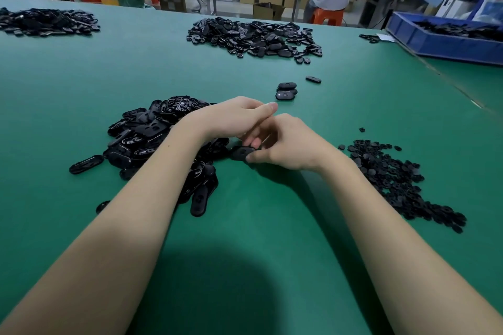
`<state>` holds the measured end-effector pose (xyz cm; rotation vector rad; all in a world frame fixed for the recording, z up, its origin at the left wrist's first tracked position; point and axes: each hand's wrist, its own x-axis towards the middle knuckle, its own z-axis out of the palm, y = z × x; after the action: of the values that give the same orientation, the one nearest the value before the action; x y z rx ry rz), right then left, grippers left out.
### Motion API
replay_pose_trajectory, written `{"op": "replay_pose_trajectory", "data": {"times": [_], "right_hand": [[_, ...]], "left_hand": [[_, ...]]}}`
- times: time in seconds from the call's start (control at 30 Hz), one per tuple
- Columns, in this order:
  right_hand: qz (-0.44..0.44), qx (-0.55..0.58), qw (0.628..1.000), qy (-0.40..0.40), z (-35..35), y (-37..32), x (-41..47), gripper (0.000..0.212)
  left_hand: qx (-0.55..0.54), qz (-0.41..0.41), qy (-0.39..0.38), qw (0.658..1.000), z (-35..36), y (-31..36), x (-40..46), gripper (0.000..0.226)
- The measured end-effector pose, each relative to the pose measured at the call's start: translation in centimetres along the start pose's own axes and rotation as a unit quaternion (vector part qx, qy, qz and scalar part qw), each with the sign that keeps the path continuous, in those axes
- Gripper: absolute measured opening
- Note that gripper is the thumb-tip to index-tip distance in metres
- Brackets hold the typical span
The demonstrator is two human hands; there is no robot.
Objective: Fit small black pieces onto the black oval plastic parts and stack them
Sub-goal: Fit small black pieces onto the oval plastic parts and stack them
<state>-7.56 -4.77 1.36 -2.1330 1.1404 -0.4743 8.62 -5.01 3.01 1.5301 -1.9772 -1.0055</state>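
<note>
Both my hands meet over one black oval plastic part just above the green table. My left hand curls its fingers onto the part from above. My right hand pinches the part's near edge between thumb and fingers. A heap of black oval parts lies under and left of my left forearm. A spread of small black pieces lies to the right of my right wrist. A short stack of oval parts stands just beyond my hands. Any small piece between my fingers is hidden.
A large pile of oval parts lies further back in the middle, another pile at the far left. A blue bin with black parts stands at the right edge. One loose oval part lies near the stack. Two people sit at a bench behind.
</note>
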Motion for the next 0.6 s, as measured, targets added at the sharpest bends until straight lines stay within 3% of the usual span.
{"op": "replay_pose_trajectory", "data": {"times": [0.13, 0.27, 0.43, 0.53, 0.6], "right_hand": [[0.026, 0.033, 0.999, 0.007, -2.5, 1.2, -0.7, 0.018], [0.051, 0.055, 0.996, 0.049, -5.0, 2.7, -1.6, 0.022], [0.085, 0.097, 0.989, 0.071, -6.7, 3.5, -2.6, 0.022], [0.146, 0.023, 0.989, 0.031, -8.1, 3.7, -3.2, 0.017], [0.183, -0.052, 0.981, 0.027, -9.3, 4.1, -3.6, 0.006]], "left_hand": [[-0.005, -0.002, 0.008, 1.0, 0.1, 0.1, 0.2, 0.024], [-0.05, 0.005, -0.021, 0.998, 0.8, 0.7, 0.1, 0.016], [-0.143, 0.004, 0.017, 0.99, 3.2, 1.5, 0.9, 0.024], [-0.096, 0.003, 0.009, 0.995, 4.2, 1.7, 1.1, 0.02], [-0.119, -0.005, 0.037, 0.992, 4.6, 1.7, 1.2, 0.018]]}}
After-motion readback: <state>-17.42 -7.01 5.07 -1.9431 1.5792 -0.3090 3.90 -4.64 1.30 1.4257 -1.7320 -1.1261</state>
